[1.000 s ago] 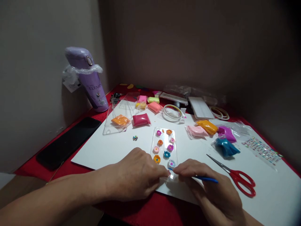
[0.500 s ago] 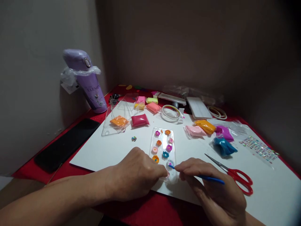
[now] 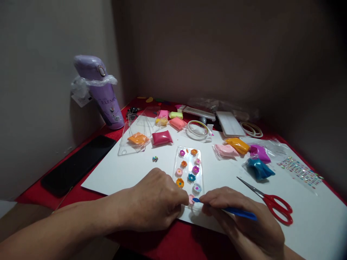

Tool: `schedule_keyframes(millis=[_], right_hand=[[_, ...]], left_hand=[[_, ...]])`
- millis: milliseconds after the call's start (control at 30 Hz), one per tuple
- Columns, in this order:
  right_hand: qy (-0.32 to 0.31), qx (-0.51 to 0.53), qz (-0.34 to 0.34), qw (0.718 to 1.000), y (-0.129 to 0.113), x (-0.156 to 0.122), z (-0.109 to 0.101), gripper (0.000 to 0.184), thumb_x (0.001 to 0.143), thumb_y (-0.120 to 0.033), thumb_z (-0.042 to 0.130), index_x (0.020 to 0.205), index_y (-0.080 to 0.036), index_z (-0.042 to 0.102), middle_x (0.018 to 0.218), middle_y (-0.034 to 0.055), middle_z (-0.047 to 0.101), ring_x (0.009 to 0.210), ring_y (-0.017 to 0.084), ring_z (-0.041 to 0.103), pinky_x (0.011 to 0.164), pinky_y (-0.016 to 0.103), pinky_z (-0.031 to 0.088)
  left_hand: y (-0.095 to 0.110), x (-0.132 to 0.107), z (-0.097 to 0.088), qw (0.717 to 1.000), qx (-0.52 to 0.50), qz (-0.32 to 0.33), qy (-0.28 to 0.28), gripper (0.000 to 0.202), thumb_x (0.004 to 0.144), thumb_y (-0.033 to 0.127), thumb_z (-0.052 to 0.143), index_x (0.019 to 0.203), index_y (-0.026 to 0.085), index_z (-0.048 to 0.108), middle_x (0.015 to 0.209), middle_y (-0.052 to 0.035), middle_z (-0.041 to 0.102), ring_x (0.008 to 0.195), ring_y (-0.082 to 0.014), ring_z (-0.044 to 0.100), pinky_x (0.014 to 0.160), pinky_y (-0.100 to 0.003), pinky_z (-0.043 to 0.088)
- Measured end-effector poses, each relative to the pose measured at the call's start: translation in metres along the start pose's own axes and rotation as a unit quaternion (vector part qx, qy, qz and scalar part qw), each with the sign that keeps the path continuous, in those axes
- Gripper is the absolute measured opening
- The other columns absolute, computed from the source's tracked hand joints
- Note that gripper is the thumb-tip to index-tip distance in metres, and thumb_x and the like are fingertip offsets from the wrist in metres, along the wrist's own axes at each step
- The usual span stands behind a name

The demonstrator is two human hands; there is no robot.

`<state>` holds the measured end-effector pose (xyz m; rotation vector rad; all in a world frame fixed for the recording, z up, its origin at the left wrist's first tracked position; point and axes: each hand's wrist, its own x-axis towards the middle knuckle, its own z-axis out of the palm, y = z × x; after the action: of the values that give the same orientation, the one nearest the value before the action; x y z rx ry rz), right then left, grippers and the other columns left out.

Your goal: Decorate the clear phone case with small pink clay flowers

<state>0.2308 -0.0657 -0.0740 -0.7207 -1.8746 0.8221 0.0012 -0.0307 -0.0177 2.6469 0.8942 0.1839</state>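
A clear plastic slab, about the size of a phone case, lies on the white sheet. Two rows of small clay flowers in orange, pink, purple and teal stand on it. Between my hands is a pink clay flower at the near end. My right hand grips a blue modelling tool, its flat tip at this flower. My left hand is closed, its fingertips against the flower's left side; what they pinch is hidden. Just above the tool tip sits a pale flower with a purple centre.
Red-handled scissors lie right of my right hand. Wrapped clay packs, including a teal one, a tape roll and a rhinestone sheet surround the slab. A black phone and purple bottle are at left.
The tool tip has moved from the pale flower down to the pink one nearest me. My left fingertips have drawn slightly left, showing more of the pink flower.
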Motion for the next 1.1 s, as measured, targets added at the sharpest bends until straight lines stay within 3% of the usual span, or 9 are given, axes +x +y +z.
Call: schedule_keyframes(millis=[333,633,1100], right_hand=[[-0.025,-0.001,0.023,0.999,-0.0006,0.0017,-0.0005,0.04,0.082,0.007,0.051,0.109,-0.022,0.058,0.1,0.005,0.067,0.091,0.019,0.066,0.074,0.031,0.058],[-0.016,0.008,0.025,1.0,0.0011,-0.0015,-0.0009,0.041,0.082,0.007,0.051,0.11,-0.023,0.058,0.102,0.005,0.067,0.095,0.019,0.065,0.076,0.03,0.057],[-0.03,-0.016,0.027,0.999,-0.0041,0.0049,-0.0016,0.035,0.084,0.002,0.05,0.109,-0.022,0.057,0.098,0.0059,0.068,0.09,0.019,0.066,0.074,0.03,0.057]], left_hand=[[0.0029,0.0002,-0.0021,1.0,-0.019,-0.006,-0.011,0.016,0.076,0.009,0.057,0.076,0.019,0.07,0.058,0.003,0.065,0.049,-0.0087,0.05,0.051,-0.02,0.035],[0.001,-0.0001,-0.0017,1.0,-0.007,-0.001,-0.002,0.014,0.072,0.007,0.056,0.065,0.017,0.063,0.053,0.0032,0.06,0.048,-0.0085,0.048,0.05,-0.02,0.034],[0.0014,0.0006,-0.0007,1.0,0.003,0.004,-0.007,0.014,0.073,0.009,0.055,0.063,0.017,0.06,0.051,0.0037,0.055,0.045,-0.0082,0.041,0.048,-0.02,0.031]])
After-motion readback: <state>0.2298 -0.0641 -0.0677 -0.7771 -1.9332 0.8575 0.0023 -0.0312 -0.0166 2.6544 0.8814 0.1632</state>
